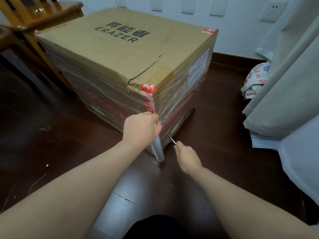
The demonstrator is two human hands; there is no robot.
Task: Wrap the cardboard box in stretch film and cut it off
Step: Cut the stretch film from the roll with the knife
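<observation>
A large brown cardboard box (127,54) printed "ERAZER" stands on a dark, glossy wooden floor (215,118), its corrugated top creased and torn along one jagged crack near the front corner, patched there with a square of tan tape. Clear stretch film (174,102) clings in wrinkled, shiny bands around the side walls, blurring the red print and a white label beneath; the top face is bare. Orange-and-white tape (148,94) runs down the near vertical edge. The left hand (140,130) clenches around the upper part of a slim, silvery roll of film (158,150), held upright against that corner with its lower end at the floor; the hand hides the roll's top. The right hand (187,158) grips a thin metal blade (172,140) whose tip points at the film just beside the roll; its handle is buried in the fist, so the tool's kind is unclear. A wooden chair (22,19) sits behind, cut off, and pale fabric (284,83) hangs at right
</observation>
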